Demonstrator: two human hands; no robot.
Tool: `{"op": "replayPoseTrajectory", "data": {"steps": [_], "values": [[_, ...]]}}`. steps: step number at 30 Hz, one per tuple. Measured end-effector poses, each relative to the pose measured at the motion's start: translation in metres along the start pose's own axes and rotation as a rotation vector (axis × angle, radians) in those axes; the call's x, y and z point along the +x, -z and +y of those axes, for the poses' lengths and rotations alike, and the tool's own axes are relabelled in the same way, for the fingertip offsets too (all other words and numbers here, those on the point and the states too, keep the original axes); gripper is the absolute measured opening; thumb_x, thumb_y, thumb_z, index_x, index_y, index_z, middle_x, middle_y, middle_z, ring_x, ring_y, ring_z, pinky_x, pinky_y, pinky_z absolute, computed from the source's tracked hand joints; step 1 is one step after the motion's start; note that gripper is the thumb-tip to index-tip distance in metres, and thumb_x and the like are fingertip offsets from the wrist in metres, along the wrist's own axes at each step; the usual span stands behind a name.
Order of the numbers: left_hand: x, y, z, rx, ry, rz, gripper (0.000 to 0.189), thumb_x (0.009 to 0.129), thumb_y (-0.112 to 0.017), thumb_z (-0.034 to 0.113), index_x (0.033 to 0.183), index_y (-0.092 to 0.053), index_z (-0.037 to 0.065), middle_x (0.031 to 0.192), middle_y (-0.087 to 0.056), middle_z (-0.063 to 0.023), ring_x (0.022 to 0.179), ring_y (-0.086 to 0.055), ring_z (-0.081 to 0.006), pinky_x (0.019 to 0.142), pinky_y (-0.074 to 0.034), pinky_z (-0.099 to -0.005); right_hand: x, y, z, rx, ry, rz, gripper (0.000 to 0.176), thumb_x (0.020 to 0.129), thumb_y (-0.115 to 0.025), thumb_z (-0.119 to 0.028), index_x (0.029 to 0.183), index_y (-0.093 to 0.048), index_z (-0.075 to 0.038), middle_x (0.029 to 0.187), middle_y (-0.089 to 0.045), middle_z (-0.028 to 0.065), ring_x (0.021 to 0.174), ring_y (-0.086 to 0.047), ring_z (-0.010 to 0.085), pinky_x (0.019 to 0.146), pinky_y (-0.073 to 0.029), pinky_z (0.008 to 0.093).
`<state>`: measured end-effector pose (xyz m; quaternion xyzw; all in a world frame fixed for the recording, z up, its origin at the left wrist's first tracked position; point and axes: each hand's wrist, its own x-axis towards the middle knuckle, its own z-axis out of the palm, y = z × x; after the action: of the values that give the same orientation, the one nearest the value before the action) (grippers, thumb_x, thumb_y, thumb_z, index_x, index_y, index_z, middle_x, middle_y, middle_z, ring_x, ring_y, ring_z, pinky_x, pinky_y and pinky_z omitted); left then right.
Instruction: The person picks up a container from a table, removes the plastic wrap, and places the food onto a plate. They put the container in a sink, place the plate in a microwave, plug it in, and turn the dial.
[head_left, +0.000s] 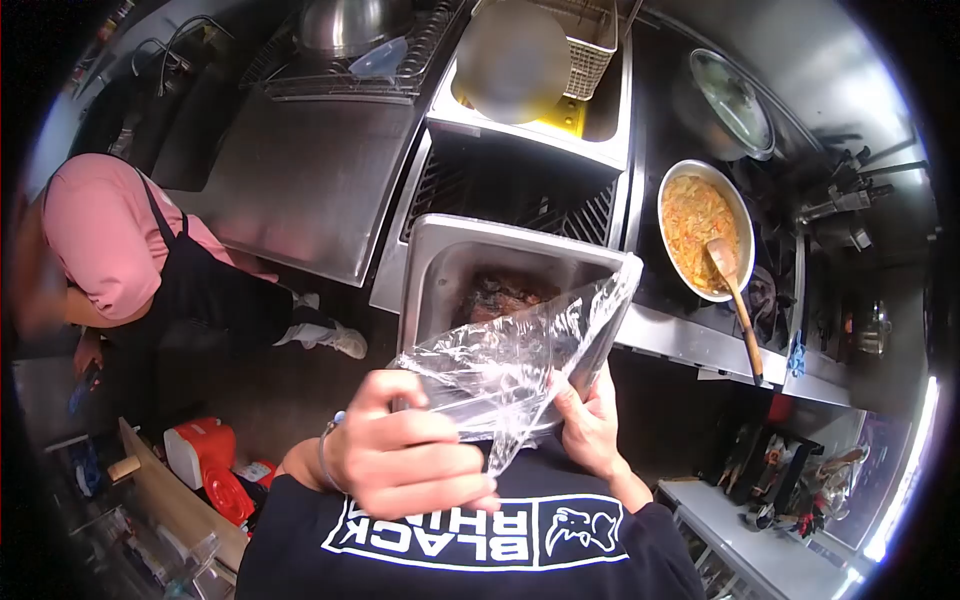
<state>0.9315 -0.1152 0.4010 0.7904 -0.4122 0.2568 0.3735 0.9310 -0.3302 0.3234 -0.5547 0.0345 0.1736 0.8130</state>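
A deep steel food pan [425,265] is in front of my body, with a dark, browned piece of food [500,292], perhaps meat, inside. Clear plastic wrap [490,365] covers the near part of the pan in wrinkled folds and reaches up to its far right corner. The far left part lies uncovered. My left hand [415,450] is closed, its fingers curled around a bunched edge of the wrap at the near left. At the near right side, my right hand [592,425] grips the pan's edge, thumb on the wrap.
A wide pan of cooked food [700,225] with a wooden spoon [738,300] stands on the stove at right. Beyond my pan are a grill [510,190] and a fryer with a wire basket [590,65]. A person in a pink top [105,230] bends at left.
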Motion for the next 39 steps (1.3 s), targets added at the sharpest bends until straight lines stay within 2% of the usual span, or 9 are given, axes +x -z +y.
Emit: {"op": "replayPoseTrajectory", "data": {"steps": [3,5,10,12,16,18,24,27,39], "values": [[-0.008,-0.009,-0.016,0.018,-0.052,0.438,0.031,0.065,-0.069,0.055,0.070,-0.065,0.024,0.077,-0.061,0.0070,0.075,-0.051,-0.0082,0.065,-0.034,-0.0276,-0.002,-0.001,-0.003,0.061,-0.039,-0.053,0.047,0.089,-0.053,-0.009,0.130,-0.031,-0.002,0.120,-0.049,0.0068,0.109,-0.046,0.0135,0.094,-0.035,0.0281],[-0.012,-0.012,-0.023,-0.288,0.702,0.778,0.085,0.059,-0.062,0.071,0.114,-0.053,0.007,0.106,-0.057,-0.0083,0.104,-0.049,-0.0177,0.082,-0.039,-0.0312,-0.004,0.000,-0.003,0.054,-0.064,-0.068,0.048,0.089,-0.053,-0.009,0.131,-0.030,-0.001,0.121,-0.048,0.0071,0.111,-0.045,0.0138,0.095,-0.034,0.0286],[-0.062,-0.057,-0.047,-1.781,1.113,0.290,0.089,0.062,-0.064,0.065,0.120,-0.045,0.001,0.114,-0.053,-0.0137,0.107,-0.049,-0.0214,0.088,-0.039,-0.0335,-0.001,0.000,-0.002,0.050,-0.127,-0.142,0.051,0.090,-0.052,-0.011,0.133,-0.027,0.001,0.125,-0.045,0.0091,0.115,-0.042,0.0154,0.097,-0.032,0.0290],[-0.066,-0.069,-0.041,-1.942,1.118,0.220,0.088,0.062,-0.064,0.065,0.121,-0.044,0.001,0.114,-0.053,-0.0138,0.108,-0.049,-0.0215,0.088,-0.039,-0.0336,0.001,-0.001,-0.003,0.003,-0.152,-0.180,0.052,0.090,-0.051,-0.011,0.134,-0.026,0.001,0.125,-0.044,0.0097,0.115,-0.042,0.0161,0.098,-0.031,0.0291],[-0.068,-0.069,-0.036,-1.994,1.121,0.173,0.088,0.062,-0.064,0.063,0.121,-0.044,0.001,0.115,-0.052,-0.0141,0.108,-0.049,-0.0218,0.089,-0.039,-0.0337,0.011,0.017,-0.025,-0.730,0.141,-0.327,0.056,0.087,-0.055,-0.031,0.128,-0.038,0.003,0.124,-0.046,0.0165,0.113,-0.046,0.0226,0.094,-0.036,0.0317],[-0.070,-0.068,-0.035,-1.999,1.125,0.160,0.088,0.062,-0.064,0.063,0.122,-0.044,0.001,0.115,-0.052,-0.0142,0.108,-0.049,-0.0220,0.089,-0.039,-0.0338,0.017,0.017,-0.039,-0.938,0.367,-0.084,0.056,0.085,-0.055,-0.037,0.123,-0.045,0.003,0.123,-0.047,0.0184,0.106,-0.052,0.0250,0.087,-0.041,0.0324],[-0.076,-0.072,-0.030,-2.023,1.143,0.136,0.088,0.062,-0.065,0.061,0.122,-0.043,0.001,0.116,-0.051,-0.0147,0.109,-0.049,-0.0224,0.090,-0.039,-0.0341,0.029,-0.035,-0.063,-1.173,0.751,-0.287,0.022,0.076,-0.065,-0.011,0.096,-0.062,-0.002,0.092,-0.063,0.0083,0.061,-0.062,0.0178,0.048,-0.048,0.0256],[-0.078,-0.070,-0.026,-2.022,1.156,0.132,0.088,0.062,-0.065,0.060,0.123,-0.042,0.001,0.116,-0.051,-0.0149,0.109,-0.049,-0.0226,0.090,-0.039,-0.0342,0.035,-0.040,-0.061,-1.404,0.500,-0.341,0.022,0.078,-0.064,-0.021,0.091,-0.061,-0.004,0.074,-0.058,0.0065,0.055,-0.060,0.0211,0.047,-0.046,0.0298],[-0.086,-0.063,-0.019,-2.015,1.203,0.140,0.088,0.062,-0.066,0.056,0.124,-0.041,0.000,0.118,-0.050,-0.0157,0.110,-0.048,-0.0235,0.092,-0.038,-0.0346,0.036,-0.032,-0.057,-1.386,0.304,-0.478,0.043,0.065,-0.072,-0.015,0.105,-0.057,-0.007,0.085,-0.057,0.0066,0.069,-0.059,0.0254,0.059,-0.048,0.0323]]}}
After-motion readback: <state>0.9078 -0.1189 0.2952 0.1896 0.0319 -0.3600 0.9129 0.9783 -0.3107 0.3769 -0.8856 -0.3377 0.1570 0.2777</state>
